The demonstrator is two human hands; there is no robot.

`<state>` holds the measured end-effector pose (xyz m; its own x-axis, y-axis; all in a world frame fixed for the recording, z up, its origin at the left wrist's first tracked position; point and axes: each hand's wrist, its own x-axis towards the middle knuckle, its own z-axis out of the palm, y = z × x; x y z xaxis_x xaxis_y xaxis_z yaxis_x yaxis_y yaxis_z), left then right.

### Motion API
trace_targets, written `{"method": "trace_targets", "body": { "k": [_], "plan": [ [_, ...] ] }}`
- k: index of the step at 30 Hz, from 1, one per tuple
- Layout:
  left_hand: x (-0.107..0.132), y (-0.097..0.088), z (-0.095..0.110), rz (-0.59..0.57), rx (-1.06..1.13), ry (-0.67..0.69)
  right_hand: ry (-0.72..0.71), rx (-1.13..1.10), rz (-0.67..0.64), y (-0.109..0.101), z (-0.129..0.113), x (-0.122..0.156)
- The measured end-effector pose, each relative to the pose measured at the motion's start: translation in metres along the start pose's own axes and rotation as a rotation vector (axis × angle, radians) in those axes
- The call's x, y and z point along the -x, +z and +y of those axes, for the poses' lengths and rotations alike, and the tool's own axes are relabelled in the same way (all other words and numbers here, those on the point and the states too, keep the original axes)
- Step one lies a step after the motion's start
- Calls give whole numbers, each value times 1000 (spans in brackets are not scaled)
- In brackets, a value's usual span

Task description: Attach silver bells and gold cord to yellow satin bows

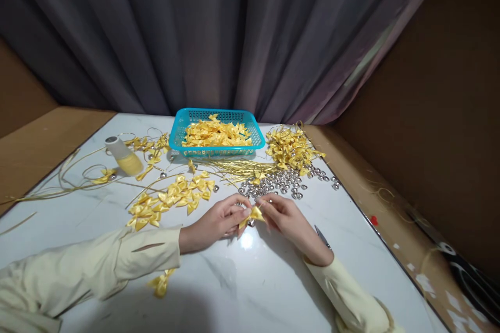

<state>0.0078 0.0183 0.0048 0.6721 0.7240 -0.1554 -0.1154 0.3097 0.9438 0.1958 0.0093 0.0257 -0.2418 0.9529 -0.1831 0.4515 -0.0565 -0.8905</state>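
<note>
My left hand and my right hand meet at the middle of the white table, both pinching one small yellow ribbon bow between their fingertips. A small silver bell seems to hang under the bow, mostly hidden. Just beyond my hands lies a heap of silver bells. To the left of my left hand lies a row of loose yellow bows.
A turquoise basket full of yellow bows stands at the back. Right of it is a pile of bows on gold strings. A spool of yellow thread lies at the back left. Scissors lie by my right wrist. One bow rests under my left sleeve.
</note>
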Motion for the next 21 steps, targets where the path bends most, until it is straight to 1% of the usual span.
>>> {"method": "trace_targets", "body": {
  "k": [2,4,7,11,14,17,19,21],
  "plan": [
    [0,0,0,-5,-17,15,78,-229,61,-4,-2,0],
    [0,-1,0,-4,-52,29,98,-413,128,-8,-4,1],
    [0,-1,0,1,-80,34,67,-585,205,-12,-5,1],
    [0,0,1,-17,-92,33,11,-762,240,-15,-4,-1],
    [2,0,4,-39,-96,9,-5,-853,301,-17,0,-4],
    [2,0,5,-58,-60,-12,32,-884,377,-22,3,-6],
    [2,-2,4,-59,-29,3,67,-889,410,-25,3,-6],
    [1,-4,2,-29,-5,30,69,-887,407,-27,2,-5]
  ]
}}
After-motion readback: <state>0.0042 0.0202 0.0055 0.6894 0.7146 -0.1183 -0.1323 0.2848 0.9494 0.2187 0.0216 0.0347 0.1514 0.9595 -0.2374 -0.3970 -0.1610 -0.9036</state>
